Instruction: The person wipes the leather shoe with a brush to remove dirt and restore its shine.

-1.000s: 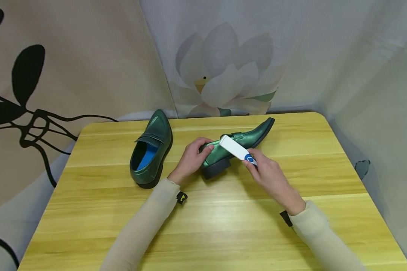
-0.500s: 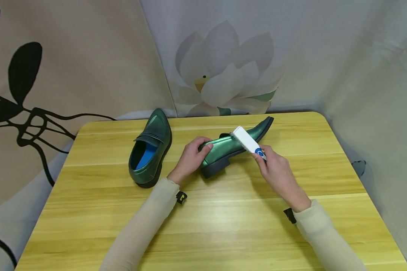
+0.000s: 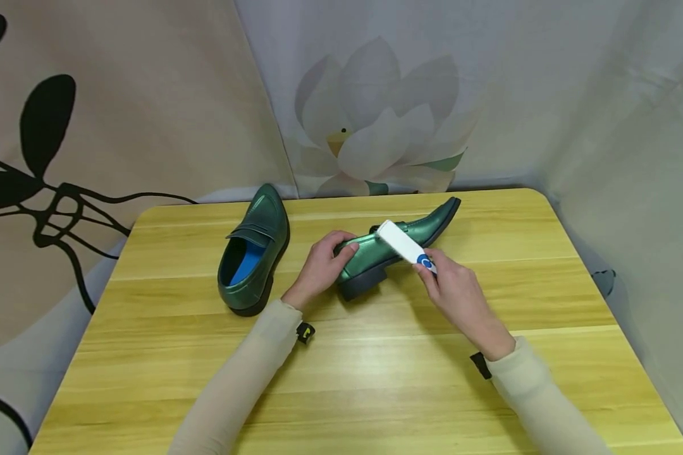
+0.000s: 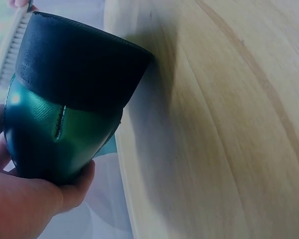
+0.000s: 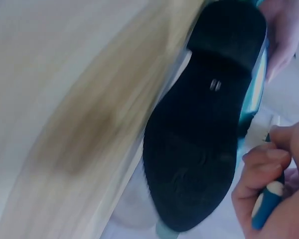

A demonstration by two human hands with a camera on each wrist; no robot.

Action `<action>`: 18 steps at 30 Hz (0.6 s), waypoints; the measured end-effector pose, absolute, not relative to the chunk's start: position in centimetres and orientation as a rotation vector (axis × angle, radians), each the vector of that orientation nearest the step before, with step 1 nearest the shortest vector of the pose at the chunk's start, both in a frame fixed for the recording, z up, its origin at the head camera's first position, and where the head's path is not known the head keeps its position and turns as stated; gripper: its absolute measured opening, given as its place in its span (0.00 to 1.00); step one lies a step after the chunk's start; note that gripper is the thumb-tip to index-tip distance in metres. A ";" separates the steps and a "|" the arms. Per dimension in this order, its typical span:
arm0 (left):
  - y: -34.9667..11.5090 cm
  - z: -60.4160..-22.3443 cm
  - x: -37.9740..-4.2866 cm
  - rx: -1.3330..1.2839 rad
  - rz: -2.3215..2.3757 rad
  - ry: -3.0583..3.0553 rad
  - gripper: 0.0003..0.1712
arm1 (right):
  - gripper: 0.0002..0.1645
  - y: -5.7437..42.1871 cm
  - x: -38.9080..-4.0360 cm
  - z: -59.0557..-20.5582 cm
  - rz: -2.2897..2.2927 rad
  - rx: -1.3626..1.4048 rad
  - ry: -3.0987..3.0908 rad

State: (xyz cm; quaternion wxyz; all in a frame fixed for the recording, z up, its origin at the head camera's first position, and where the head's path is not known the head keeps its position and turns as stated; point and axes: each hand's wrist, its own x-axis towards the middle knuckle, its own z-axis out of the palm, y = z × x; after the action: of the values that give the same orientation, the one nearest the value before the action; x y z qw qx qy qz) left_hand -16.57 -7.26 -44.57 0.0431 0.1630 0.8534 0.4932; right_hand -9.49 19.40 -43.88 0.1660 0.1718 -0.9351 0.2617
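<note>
Where shoe (image 3: 370, 256) ends, left hand (image 3: 320, 264) grips.

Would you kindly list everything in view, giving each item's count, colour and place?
Table: 1, yellow wood, across the lower picture.
Held shoe: 1, metallic green and black, tilted, mid-table.
Standing shoe: 1, green with blue inside, upright, left of the held shoe.
Brush: 1, white and blue, over the held shoe.
Backdrop: 1, beige and grey, beyond the table.
Printed flower: 1, mostly white and grey, centre of the backdrop.
Printed plant: 1, near-black, on the backdrop's left.
Wrist pieces: 2, mostly black, one either side of centre.
Sleeves: 2, cream, bottom left and right.
Left hand: 1, bare, gripping the held shoe's heel.
Right hand: 1, bare, holding the brush.
</note>
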 end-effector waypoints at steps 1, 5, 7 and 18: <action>-7.2 -44.6 -16.6 0.498 1.515 2.606 0.19 | 0.20 19.8 -9.6 -43.8 0.737 0.448 -2.657; -7.1 -44.6 -16.6 0.512 1.539 2.600 0.18 | 0.20 21.2 -9.9 -43.8 0.708 0.332 -2.633; -7.0 -44.6 -16.6 0.514 1.547 2.602 0.18 | 0.21 21.5 -9.9 -43.7 0.700 0.320 -2.633; -6.8 -44.1 -16.4 0.546 1.615 2.525 0.18 | 0.22 21.8 -9.5 -43.6 0.702 0.362 -2.647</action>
State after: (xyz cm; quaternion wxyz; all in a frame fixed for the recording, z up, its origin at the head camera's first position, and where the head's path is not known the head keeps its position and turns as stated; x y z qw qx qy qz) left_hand -16.37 -6.83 -44.13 0.0477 0.1791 0.8278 0.5295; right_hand -9.50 21.77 -43.58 0.1882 0.1287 -0.9411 0.2497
